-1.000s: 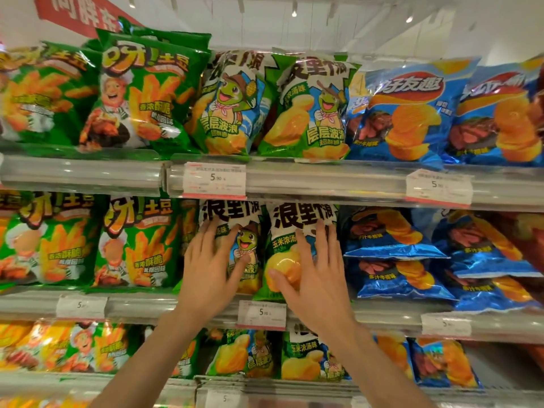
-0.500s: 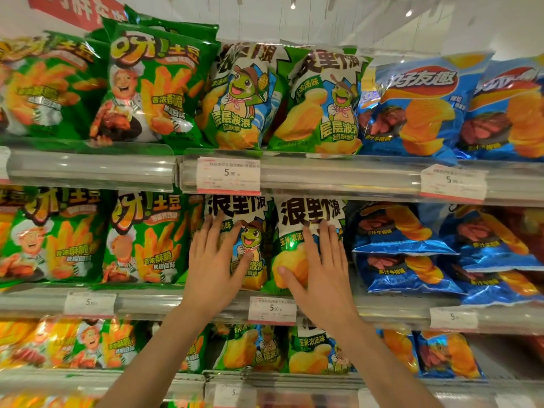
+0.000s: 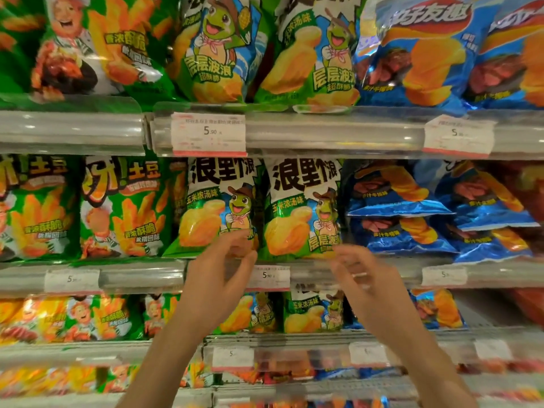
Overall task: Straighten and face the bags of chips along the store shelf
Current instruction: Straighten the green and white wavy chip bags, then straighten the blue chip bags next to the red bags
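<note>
Now, starting at your far left on the middle shelf (image 3: pixel 141 275), two green bags of fries (image 3: pixel 123 210) stand upright side by side, faces out. Next to them stand two green-and-blue bags of chips with a cartoon turtle, the left chip bag (image 3: pixel 217 207) and the right chip bag (image 3: pixel 303 207), both upright, facing forward and touching along their sides. Your left hand (image 3: pixel 217 278) is raised in front of the lower edge of the left chip bag, fingers loosely spread and lightly bent, its grip apart and holding nothing; whether the fingertips touch the bag cannot be told through the blur. A price tag (image 3: pixel 272 277) sits on the shelf rail between your hands. Your right hand (image 3: pixel 362 281) is blurred below the right chip bag, fingers relaxed and apart, holding nothing. Further right, blue bags (image 3: pixel 394 222) lie stacked and tilted rather than standing.
</note>
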The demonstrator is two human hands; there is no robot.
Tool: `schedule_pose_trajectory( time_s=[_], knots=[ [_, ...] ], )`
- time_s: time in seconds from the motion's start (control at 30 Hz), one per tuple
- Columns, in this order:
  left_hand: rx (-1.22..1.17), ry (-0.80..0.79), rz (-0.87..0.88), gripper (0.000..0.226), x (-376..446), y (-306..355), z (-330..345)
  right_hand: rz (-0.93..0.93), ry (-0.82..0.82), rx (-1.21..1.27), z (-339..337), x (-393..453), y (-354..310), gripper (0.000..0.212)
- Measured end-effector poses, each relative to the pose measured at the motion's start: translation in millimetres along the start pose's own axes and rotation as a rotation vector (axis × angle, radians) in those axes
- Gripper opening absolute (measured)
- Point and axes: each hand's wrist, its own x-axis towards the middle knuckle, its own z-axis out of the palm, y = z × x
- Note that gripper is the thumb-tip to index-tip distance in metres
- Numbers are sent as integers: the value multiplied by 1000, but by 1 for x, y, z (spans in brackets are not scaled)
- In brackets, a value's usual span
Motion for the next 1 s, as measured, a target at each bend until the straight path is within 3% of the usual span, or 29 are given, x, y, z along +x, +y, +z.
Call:
schedule_pose_trajectory(
  time_s=[0.1,0.33,0.73,0.9,1.0],
  knots=[
    [-128,-40,-134,27,-16,14,18,63,-12,90,-18,-18,29,18],
    [-235,53,-285,22,-37,70,84,116,-34,163,-91,-25,84,17],
    [-240,91,-240,21,-8,142,142,111,-59,143,-165,-7,110,15],
    [-127,80,-138,30,35,142,141,29,98,81,-172,12,86,8],
    [-24,30,-84,36,60,141,140,-86,222,-80,-173,42,71,14]
  ],
)
